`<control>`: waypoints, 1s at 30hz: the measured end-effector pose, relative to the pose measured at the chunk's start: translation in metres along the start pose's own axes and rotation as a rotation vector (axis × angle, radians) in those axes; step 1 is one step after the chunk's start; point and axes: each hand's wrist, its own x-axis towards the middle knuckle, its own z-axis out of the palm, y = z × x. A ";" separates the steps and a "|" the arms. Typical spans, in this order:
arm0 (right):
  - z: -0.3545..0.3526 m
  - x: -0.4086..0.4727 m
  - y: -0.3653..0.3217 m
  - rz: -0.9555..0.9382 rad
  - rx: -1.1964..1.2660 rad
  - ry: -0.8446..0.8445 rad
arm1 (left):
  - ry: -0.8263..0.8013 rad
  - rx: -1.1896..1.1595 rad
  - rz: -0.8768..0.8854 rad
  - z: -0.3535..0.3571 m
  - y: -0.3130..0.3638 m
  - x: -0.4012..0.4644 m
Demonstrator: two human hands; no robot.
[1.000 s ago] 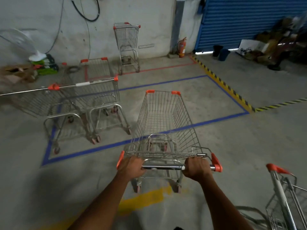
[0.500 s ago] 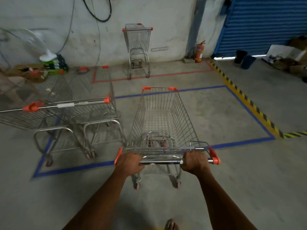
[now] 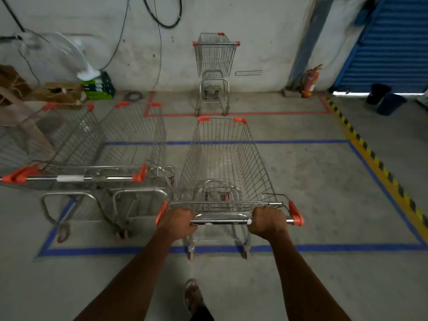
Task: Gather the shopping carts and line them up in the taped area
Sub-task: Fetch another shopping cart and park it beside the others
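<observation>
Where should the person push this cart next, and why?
Probably a little farther straight ahead: both hands, left hand and right hand, grip the cart, whose rear wheels sit about on the near blue tape line, beside the two parked carts.

I have rolled the cart (image 3: 222, 172) in my hands (image 3: 179, 222) forward, so its basket is now inside the blue tape rectangle (image 3: 324, 247), and only its rear wheels sit on the near line just beyond my hands. The two parked carts (image 3: 104, 163) have drawn level with my left hand (a second ago they were well ahead). My sandalled foot (image 3: 193, 295) has come into view below my hands.
</observation>
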 end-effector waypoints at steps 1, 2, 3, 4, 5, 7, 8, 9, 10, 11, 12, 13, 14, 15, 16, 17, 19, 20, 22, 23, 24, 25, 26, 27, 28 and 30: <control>-0.004 0.018 0.001 -0.003 0.002 -0.002 | -0.001 -0.003 0.000 -0.006 -0.006 0.017; -0.007 0.036 0.002 0.000 0.004 -0.002 | -0.010 -0.005 0.004 -0.010 -0.012 0.033; -0.010 0.052 0.002 0.003 0.006 0.004 | -0.022 -0.006 0.010 -0.015 -0.017 0.048; -0.012 0.067 0.003 0.006 0.010 0.008 | -0.031 -0.005 0.015 -0.019 -0.022 0.062; -0.014 0.081 0.003 0.012 0.016 0.008 | -0.031 -0.005 0.018 -0.024 -0.026 0.076; -0.016 0.109 0.003 0.022 0.011 0.026 | -0.013 -0.012 0.022 -0.034 -0.035 0.101; -0.015 0.122 0.004 0.030 0.002 0.043 | -0.013 -0.018 0.026 -0.039 -0.038 0.112; -0.015 0.134 0.006 0.036 0.000 0.047 | -0.019 -0.020 0.034 -0.043 -0.041 0.120; -0.016 0.145 0.007 0.036 0.005 0.048 | -0.021 -0.017 0.041 -0.046 -0.044 0.128; -0.016 0.154 0.007 0.029 0.004 0.045 | -0.014 -0.012 0.042 -0.048 -0.047 0.136; -0.018 0.163 0.008 0.012 -0.006 0.040 | -0.002 -0.006 0.037 -0.050 -0.049 0.145; -0.020 0.171 0.009 -0.003 -0.010 0.042 | 0.004 0.000 0.030 -0.053 -0.050 0.152; -0.021 0.178 0.010 -0.011 -0.004 0.045 | 0.001 0.007 0.020 -0.056 -0.051 0.158; -0.023 0.184 0.012 -0.018 0.005 0.054 | -0.007 0.013 0.011 -0.058 -0.050 0.162; -0.026 0.189 0.013 -0.027 0.009 0.061 | -0.014 0.022 0.005 -0.060 -0.050 0.165; -0.026 0.192 0.014 -0.036 0.009 0.066 | -0.013 0.034 0.002 -0.063 -0.049 0.167; -0.026 0.196 0.016 -0.043 0.014 0.066 | -0.003 0.049 0.000 -0.068 -0.047 0.170; -0.026 0.198 0.016 -0.048 0.024 0.067 | -0.001 0.049 -0.002 -0.069 -0.047 0.171; -0.022 0.205 0.017 -0.052 0.049 0.072 | 0.003 0.049 -0.005 -0.068 -0.048 0.173; -0.021 0.208 0.018 -0.052 0.037 0.087 | 0.004 0.050 -0.008 -0.068 -0.048 0.174; -0.020 0.210 0.019 -0.052 0.012 0.090 | 0.008 0.049 -0.011 -0.068 -0.048 0.174; -0.021 0.211 0.019 -0.056 -0.016 0.078 | 0.010 0.047 -0.013 -0.068 -0.048 0.174; -0.023 0.212 0.020 -0.062 -0.033 0.068 | 0.008 0.041 -0.012 -0.069 -0.047 0.173; -0.023 0.213 0.021 -0.069 -0.037 0.064 | 0.006 0.031 -0.011 -0.069 -0.046 0.172; -0.023 0.214 0.021 -0.074 -0.040 0.067 | 0.006 0.020 -0.010 -0.067 -0.047 0.172; -0.023 0.212 0.020 -0.078 -0.040 0.053 | 0.010 0.010 -0.009 -0.062 -0.048 0.171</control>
